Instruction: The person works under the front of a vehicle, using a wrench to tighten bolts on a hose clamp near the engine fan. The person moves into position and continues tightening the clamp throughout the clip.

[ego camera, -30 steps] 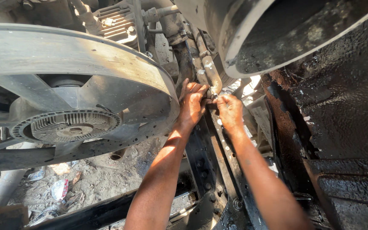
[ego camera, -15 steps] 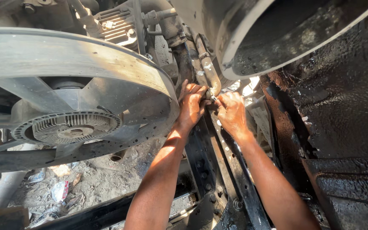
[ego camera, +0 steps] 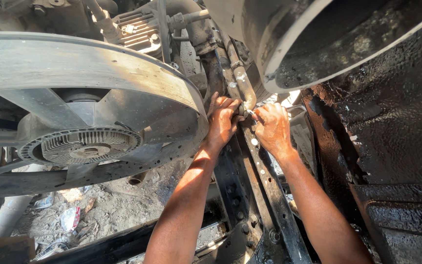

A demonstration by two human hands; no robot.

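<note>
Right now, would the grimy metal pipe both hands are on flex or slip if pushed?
The grimy metal pipe looks rigid and clamped, so it would probably barely move. Its dusty, oily coating might make it slippery under the left hand and right hand.

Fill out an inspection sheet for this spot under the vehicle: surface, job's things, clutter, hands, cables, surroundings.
Surface: dusty bare ground below the frame.
Job's things: a grimy metal pipe running down beside the engine; its lower end meets a small fitting between the two hands, too hidden to identify.
Clutter: scraps of plastic and paper litter on the ground.
Hands: left hand wrapped at the pipe's lower end; right hand pinching at the same joint; whether either grip is tight cannot be told.
Cables: nothing seen; only a ribbed hose near the engine.
Surroundings: large fan with ring shroud at left, perforated frame rail, black oily panel at right.
</note>
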